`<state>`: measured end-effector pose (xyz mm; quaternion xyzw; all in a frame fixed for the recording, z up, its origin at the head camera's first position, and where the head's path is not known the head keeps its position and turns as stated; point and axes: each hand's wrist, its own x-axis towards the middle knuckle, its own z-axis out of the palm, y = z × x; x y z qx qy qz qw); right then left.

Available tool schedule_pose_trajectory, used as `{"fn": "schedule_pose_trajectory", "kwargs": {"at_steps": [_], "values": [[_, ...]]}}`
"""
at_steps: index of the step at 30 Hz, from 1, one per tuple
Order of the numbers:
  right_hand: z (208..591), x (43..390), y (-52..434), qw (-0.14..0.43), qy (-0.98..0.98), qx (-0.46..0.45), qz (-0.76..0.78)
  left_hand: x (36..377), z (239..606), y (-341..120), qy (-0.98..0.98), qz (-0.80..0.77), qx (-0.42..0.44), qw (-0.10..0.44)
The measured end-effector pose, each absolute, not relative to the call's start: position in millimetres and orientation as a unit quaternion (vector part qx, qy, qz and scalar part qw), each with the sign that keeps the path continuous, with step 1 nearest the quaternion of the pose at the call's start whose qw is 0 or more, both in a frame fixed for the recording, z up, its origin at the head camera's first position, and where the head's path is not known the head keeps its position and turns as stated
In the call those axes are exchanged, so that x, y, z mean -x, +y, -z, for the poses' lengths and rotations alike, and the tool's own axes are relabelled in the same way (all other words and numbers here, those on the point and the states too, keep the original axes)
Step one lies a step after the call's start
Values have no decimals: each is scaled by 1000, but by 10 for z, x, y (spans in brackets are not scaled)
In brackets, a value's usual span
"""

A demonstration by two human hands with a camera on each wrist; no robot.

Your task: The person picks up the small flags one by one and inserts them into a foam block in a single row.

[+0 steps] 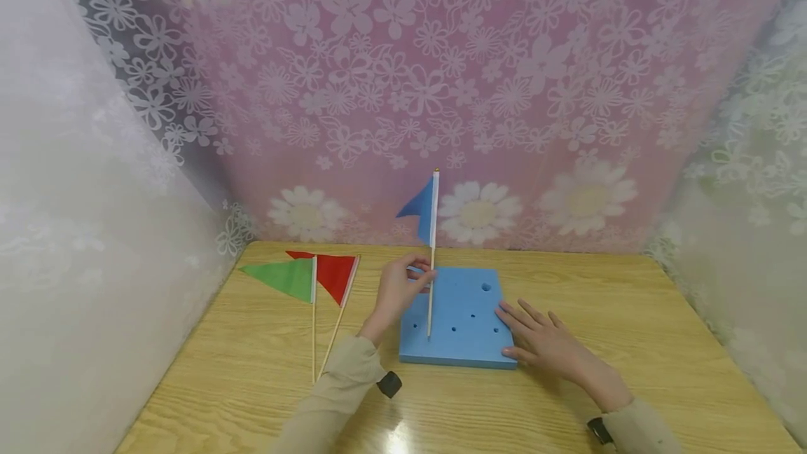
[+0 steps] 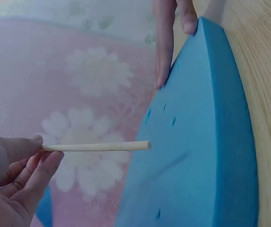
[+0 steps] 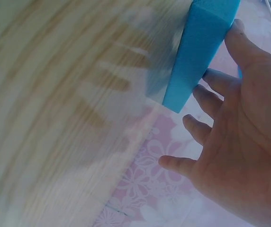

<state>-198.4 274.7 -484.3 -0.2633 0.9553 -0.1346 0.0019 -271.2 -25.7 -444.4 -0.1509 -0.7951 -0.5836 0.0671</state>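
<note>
A blue pennant flag [image 1: 426, 216] stands upright on its thin wooden stick [image 2: 97, 147], which my left hand [image 1: 398, 290] pinches between thumb and fingers. In the left wrist view the stick's lower end hangs above the blue foam board [image 2: 187, 142], apart from it, with a shadow on the surface. Several small holes and one larger hole [image 1: 486, 287] are in the board [image 1: 466, 349]. My right hand [image 1: 555, 343] rests with spread, straight fingers on the board's right edge; the right wrist view shows the thumb [image 3: 244, 45] and fingertips touching that edge.
On the wooden table [image 1: 630, 342], left of the board, lie a green pennant flag [image 1: 284, 279] and a red pennant flag [image 1: 335, 275], their sticks close together at the bottom. Flower-patterned cloth walls [image 1: 441, 90] enclose the table at the back and sides.
</note>
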Motion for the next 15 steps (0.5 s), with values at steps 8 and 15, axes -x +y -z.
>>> {"fn": "schedule_pose_trajectory", "kwargs": {"at_steps": [8, 15], "values": [[4849, 1994, 2743, 1, 959, 257, 117, 2679, 4402, 191, -754, 621, 194, 88], [4882, 1992, 2766, -10, 961, 253, 113, 2641, 4442, 543, -733, 635, 216, 112]]}}
